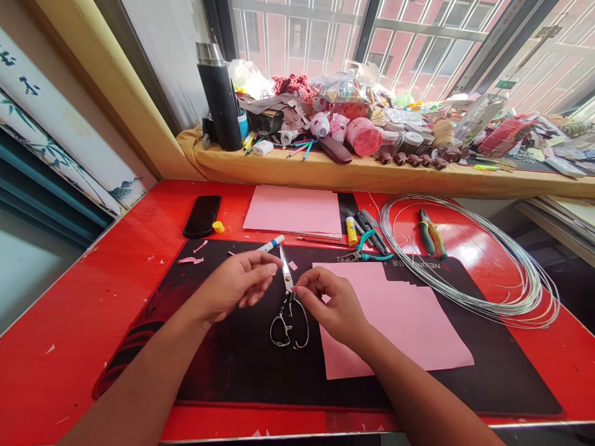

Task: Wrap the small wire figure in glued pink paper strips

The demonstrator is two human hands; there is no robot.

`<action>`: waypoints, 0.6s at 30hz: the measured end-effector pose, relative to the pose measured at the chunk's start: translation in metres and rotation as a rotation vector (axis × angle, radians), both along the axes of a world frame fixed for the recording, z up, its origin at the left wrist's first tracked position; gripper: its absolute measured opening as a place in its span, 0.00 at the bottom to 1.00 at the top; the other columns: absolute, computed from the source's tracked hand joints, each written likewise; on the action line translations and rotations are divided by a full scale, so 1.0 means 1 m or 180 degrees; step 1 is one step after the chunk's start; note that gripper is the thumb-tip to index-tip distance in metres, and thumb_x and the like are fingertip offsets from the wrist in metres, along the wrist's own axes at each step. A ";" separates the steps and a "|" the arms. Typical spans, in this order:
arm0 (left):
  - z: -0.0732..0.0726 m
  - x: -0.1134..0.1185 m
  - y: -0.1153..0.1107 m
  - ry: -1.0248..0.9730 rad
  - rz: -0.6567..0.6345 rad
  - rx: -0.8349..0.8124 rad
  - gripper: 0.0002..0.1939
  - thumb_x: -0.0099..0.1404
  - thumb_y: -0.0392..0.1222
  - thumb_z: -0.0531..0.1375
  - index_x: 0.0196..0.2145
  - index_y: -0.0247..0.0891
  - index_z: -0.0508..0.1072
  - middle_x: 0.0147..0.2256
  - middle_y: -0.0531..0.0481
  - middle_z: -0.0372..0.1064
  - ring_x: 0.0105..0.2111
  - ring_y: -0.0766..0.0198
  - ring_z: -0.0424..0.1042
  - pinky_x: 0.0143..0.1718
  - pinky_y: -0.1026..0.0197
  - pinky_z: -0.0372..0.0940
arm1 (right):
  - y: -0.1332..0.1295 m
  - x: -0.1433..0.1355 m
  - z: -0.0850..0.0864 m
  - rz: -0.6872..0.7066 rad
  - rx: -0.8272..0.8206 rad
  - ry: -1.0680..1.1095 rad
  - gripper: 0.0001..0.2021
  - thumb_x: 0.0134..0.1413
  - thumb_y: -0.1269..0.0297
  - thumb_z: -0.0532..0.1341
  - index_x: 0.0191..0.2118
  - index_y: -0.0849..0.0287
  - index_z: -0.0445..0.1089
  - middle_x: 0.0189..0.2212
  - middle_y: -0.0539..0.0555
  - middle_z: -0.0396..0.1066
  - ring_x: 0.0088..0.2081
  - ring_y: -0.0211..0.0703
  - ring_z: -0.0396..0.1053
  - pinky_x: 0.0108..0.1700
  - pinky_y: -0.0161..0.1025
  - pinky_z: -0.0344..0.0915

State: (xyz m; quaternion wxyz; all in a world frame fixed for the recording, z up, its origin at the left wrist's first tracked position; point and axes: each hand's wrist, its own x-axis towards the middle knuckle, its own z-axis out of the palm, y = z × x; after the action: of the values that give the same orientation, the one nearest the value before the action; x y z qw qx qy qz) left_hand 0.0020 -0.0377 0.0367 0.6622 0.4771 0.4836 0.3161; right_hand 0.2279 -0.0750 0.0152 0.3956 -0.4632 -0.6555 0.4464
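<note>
R hand (334, 303): thumb + index fingers pinching what looks like a tiny pink paper bit (294, 289). L hand (239, 279): thumb nr index, can't tell if anything's btwn. Bit shld be v. light, limp, easily creased; grip by edge. Silver-bladed, black-handled metal scissors (287, 272) btwn hands, on black rectangular mat (232, 365), glossy red bench (56, 347) below.

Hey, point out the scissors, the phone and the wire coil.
Scissors (287, 279): head view, on the pivot screw.
Phone (201, 216): head view, on its dark face.
Wire coil (537, 274): head view, right side strands.
</note>
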 end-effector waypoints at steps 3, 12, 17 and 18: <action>0.008 -0.024 0.008 0.0379 0.0647 0.0766 0.21 0.57 0.56 0.73 0.39 0.38 0.79 0.26 0.54 0.69 0.20 0.70 0.61 0.20 0.66 0.56 | 0.003 -0.001 0.004 -0.0101 -0.0423 0.0441 0.14 0.63 0.50 0.67 0.35 0.55 0.71 0.23 0.47 0.64 0.24 0.37 0.57 0.27 0.38 0.52; 0.006 -0.053 0.015 0.2601 0.0861 0.1690 0.10 0.66 0.51 0.65 0.37 0.42 0.80 0.34 0.48 0.77 0.34 0.57 0.72 0.33 0.61 0.61 | 0.003 -0.005 -0.001 -0.0030 -0.0867 0.0952 0.19 0.59 0.45 0.70 0.35 0.57 0.71 0.22 0.44 0.61 0.23 0.35 0.52 0.25 0.37 0.48; -0.006 -0.054 0.021 0.3356 0.0566 0.1607 0.10 0.67 0.50 0.63 0.33 0.44 0.79 0.32 0.48 0.77 0.31 0.55 0.72 0.29 0.59 0.56 | 0.002 -0.006 -0.002 -0.0024 -0.0833 0.0912 0.18 0.61 0.46 0.69 0.35 0.57 0.71 0.22 0.44 0.61 0.23 0.35 0.53 0.26 0.38 0.48; -0.009 -0.056 0.023 0.3406 0.0508 0.1652 0.09 0.68 0.49 0.62 0.34 0.44 0.79 0.32 0.48 0.77 0.31 0.54 0.72 0.30 0.58 0.57 | 0.002 -0.006 -0.001 -0.0027 -0.0832 0.0909 0.18 0.61 0.46 0.69 0.35 0.57 0.71 0.22 0.44 0.61 0.23 0.35 0.53 0.26 0.38 0.48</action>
State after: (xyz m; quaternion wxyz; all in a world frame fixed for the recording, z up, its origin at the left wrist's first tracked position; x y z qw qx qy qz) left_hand -0.0538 -0.0147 0.0276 0.1627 0.6783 0.6913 0.1885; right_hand 0.2223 -0.0729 0.0138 0.4228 -0.4454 -0.5272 0.5873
